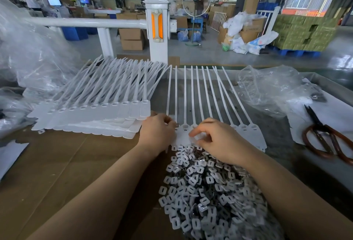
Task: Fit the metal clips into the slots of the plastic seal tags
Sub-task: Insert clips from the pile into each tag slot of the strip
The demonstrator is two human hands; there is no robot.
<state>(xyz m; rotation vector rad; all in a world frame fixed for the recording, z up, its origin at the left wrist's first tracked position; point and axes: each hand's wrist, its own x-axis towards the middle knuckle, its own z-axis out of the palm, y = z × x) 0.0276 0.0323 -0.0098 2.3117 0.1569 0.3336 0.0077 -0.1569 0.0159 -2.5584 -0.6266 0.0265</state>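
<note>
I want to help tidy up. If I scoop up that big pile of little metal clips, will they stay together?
Probably not. The metal clips lie as a loose heap of many small separate pieces, so they would likely spill and slide between your fingers. Their shiny surfaces suggest that they are slippery. Each looks thin and light, but a handful may feel heavy.

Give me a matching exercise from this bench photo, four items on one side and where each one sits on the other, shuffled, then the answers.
Column one:
1. scissors
2. pile of metal clips
3. stacked seal tags
4. clear plastic bag

Column two:
A. left of the left hand
B. right edge of the bench
C. nearest the camera, between the forearms
D. far right, beyond the right hand

Pairs: 1-B, 2-C, 3-A, 4-D
</note>
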